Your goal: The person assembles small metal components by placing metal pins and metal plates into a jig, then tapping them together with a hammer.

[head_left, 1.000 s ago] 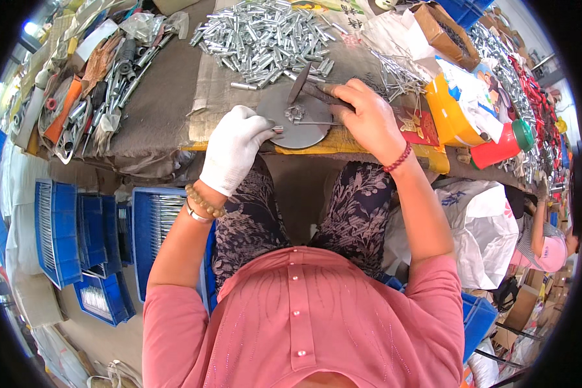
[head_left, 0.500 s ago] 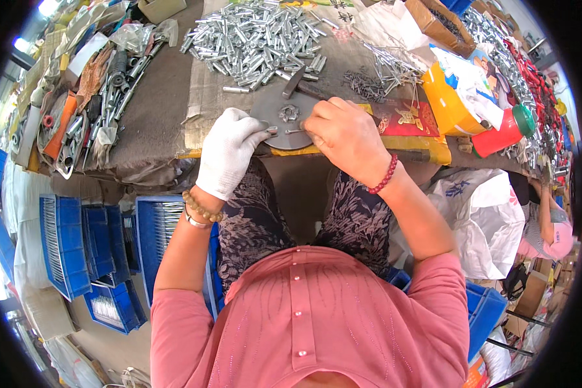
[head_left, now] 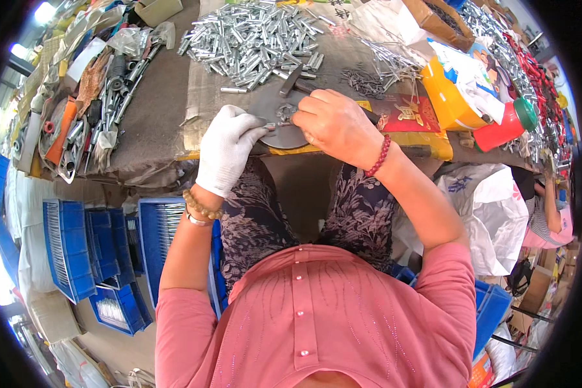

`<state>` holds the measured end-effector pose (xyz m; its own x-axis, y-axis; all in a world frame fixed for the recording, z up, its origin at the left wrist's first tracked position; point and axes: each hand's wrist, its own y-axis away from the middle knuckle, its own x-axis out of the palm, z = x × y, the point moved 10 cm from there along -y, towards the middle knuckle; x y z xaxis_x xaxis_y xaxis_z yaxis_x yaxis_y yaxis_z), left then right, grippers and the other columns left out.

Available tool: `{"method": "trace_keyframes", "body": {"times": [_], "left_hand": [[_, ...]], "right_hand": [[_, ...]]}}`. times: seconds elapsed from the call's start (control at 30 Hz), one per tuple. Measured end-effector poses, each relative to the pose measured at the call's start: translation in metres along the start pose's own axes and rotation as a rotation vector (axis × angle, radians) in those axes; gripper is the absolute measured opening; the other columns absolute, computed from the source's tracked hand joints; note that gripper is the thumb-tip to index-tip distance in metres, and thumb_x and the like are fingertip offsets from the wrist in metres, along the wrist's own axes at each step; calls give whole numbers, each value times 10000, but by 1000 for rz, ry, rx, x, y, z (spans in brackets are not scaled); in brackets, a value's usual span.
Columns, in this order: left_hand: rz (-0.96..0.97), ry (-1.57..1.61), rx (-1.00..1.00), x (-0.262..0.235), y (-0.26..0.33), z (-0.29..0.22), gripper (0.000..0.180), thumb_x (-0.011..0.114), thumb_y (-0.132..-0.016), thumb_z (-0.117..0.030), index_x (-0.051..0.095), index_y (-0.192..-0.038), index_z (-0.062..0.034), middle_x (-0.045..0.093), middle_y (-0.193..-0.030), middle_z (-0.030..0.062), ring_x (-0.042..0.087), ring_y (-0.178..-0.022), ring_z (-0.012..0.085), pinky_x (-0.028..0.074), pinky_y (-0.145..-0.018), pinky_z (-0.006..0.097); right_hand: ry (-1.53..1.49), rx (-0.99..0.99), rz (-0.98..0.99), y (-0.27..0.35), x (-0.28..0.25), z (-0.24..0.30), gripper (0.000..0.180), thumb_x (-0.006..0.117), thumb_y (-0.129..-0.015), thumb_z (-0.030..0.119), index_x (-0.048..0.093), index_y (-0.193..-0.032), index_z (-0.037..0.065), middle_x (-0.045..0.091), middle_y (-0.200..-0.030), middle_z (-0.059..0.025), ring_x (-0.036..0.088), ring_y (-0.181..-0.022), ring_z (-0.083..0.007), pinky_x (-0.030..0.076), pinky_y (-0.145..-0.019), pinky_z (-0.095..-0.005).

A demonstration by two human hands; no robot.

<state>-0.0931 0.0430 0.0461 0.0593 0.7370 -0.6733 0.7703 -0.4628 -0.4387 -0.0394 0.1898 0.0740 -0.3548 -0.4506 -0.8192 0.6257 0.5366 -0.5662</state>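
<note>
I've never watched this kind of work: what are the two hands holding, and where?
The gloved left hand pinches a small metal part at its left end on the round plate; what the right hand grips is hidden.

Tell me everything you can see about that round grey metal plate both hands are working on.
The plate is a dull grey metal disc, lying flat at the near edge of the table, on yellow sheeting. A small metal fitting sits near its middle. The gloved left hand touches its left rim with the fingertips; the bare right hand covers its right side, pinching at the fitting. A dark bar angles up from its far edge toward the pile of silvery parts.
</note>
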Motion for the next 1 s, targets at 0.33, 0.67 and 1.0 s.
{"method": "trace_keyframes", "body": {"times": [0.33, 0.67, 1.0], "left_hand": [[3, -16, 34, 1, 0, 1, 96, 793, -871, -141, 791, -940, -74, 641, -924, 96, 652, -919, 286, 521, -813, 388], [10, -9, 53, 1, 0, 0, 105, 780, -883, -152, 779, -956, -76, 646, -941, 98, 659, -935, 296, 528, -819, 394], [33, -39, 29, 4, 1, 2, 132, 760, -880, -73, 768, -1006, -38, 639, -986, 111, 658, -988, 297, 525, -874, 372]], "right_hand": [[3, -11, -11, -2, 0, 4, 175, 731, -746, 47, 662, -904, 75, 589, -887, -62, 613, -875, -280, 529, -787, -404], [-15, -54, 47, -9, 9, 8, 160, 720, -761, 48, 668, -911, 67, 596, -899, -65, 615, -889, -287, 533, -816, -409], [-68, 169, -112, 1, 4, 34, 227, 815, -791, 221, 699, -946, 101, 589, -946, -44, 606, -948, -272, 506, -839, -401]]}}
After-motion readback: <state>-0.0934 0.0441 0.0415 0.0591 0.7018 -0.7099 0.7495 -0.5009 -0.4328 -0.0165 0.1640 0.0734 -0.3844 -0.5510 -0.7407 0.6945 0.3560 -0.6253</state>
